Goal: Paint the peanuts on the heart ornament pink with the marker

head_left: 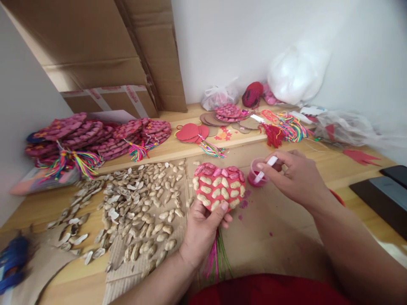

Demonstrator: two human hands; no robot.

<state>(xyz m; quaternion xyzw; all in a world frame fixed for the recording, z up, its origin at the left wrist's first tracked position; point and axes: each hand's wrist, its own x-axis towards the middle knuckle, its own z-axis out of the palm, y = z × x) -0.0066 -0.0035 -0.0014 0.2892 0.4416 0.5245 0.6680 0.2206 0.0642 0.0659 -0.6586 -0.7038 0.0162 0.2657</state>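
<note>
My left hand [203, 231] holds a red heart-shaped card [219, 187] from below, thumb on its lower edge. Peanut shell halves cover the heart; the top row is painted pink, the others are bare. Pink and green threads [216, 258] hang beneath the hand. My right hand [297, 178] grips a white-handled brush [266, 167] whose tip dips into a small pink paint cup [256, 173] just right of the heart.
Loose peanut shells [133, 212] lie spread on corrugated cardboard [127, 262] at the left. Finished pink pieces with coloured tassels [79, 140] are stacked on a raised wooden ledge [178, 148]. Cardboard boxes [104, 55], plastic bags [295, 72] and a dark tray [381, 195] stand around.
</note>
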